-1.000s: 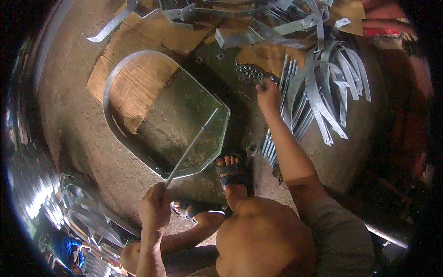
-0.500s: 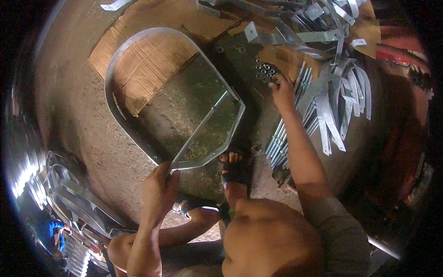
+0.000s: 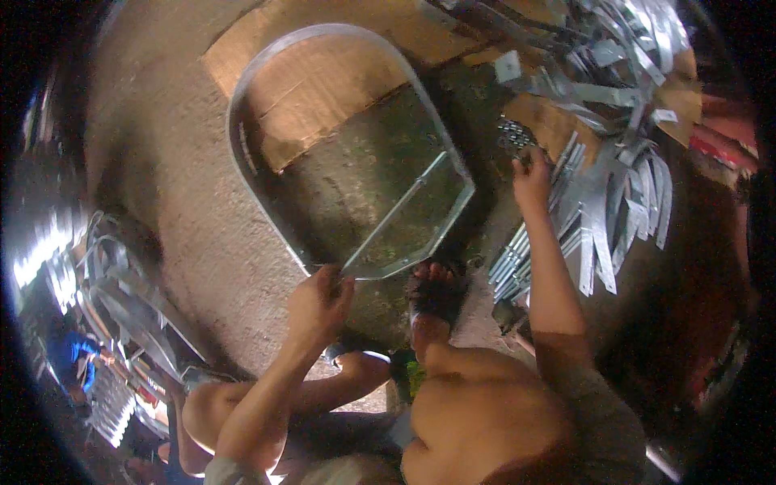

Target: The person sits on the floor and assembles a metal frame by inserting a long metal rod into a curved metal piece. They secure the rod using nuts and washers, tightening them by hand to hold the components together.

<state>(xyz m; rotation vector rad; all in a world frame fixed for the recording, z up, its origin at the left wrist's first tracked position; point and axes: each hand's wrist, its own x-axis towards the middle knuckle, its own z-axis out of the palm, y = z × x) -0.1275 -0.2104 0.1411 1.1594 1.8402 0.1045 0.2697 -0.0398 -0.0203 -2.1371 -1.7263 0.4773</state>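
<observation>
Concrete floor (image 3: 178, 162) shows a worn, stained surface. A creased brown cardboard sheet (image 3: 323, 97) lies flat at upper centre. Bent metal brackets (image 3: 606, 94) are heaped at upper right, with curved flat strips (image 3: 598, 234) fanned out below. Curved metal bands (image 3: 145, 303) are piled at lower left, near a co-worker in blue (image 3: 81, 347). A red object (image 3: 723, 147) at far right is indistinct.

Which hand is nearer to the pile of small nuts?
Right: the right hand is at the near edge of the nuts. The left hand is well to their left, holding a rod.
</observation>
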